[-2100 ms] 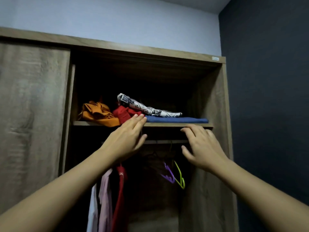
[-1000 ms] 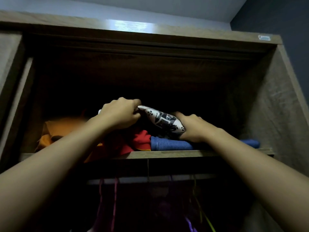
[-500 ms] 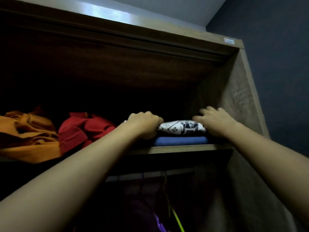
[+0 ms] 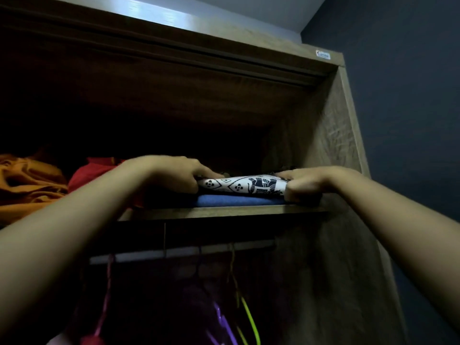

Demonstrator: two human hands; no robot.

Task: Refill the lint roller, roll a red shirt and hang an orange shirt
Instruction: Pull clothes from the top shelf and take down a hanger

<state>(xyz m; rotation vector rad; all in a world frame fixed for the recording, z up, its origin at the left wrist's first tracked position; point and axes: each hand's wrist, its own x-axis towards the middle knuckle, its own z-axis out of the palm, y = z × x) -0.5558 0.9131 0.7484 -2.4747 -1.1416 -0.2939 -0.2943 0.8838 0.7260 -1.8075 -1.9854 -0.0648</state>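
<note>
1. Head view, left middle of the frame: red shirt (image 4: 95,170) crumpled on the wardrobe shelf (image 4: 224,211), partly hidden behind the left forearm.
2. Just beside it, at the frame's left edge: orange shirt (image 4: 29,186), bunched in loose folds on the same shelf.
3. Right of the red shirt, near centre: left hand (image 4: 174,174) clasped on the left end of a folded white cloth with black print (image 4: 244,186), fingers on top, thumb beneath.
4. At centre right: right hand (image 4: 311,181) clenched round the opposite end of the same printed cloth, knuckles toward the camera.
5. Between the two hands: printed cloth resting on a folded blue cloth (image 4: 231,200) at the right end of the shelf, close to the wardrobe's wood-grain side panel (image 4: 331,145).
6. Below the shelf, lower centre: hanging rail (image 4: 184,252) carrying a pink hanger (image 4: 105,295), a purple hanger (image 4: 225,322) and a yellow-green hanger (image 4: 250,317), all in deep shadow.
7. Right third of the frame: dark blue-grey wall (image 4: 410,120) beside the wardrobe; along the top, a pale strip of light on the wardrobe's upper edge.
</note>
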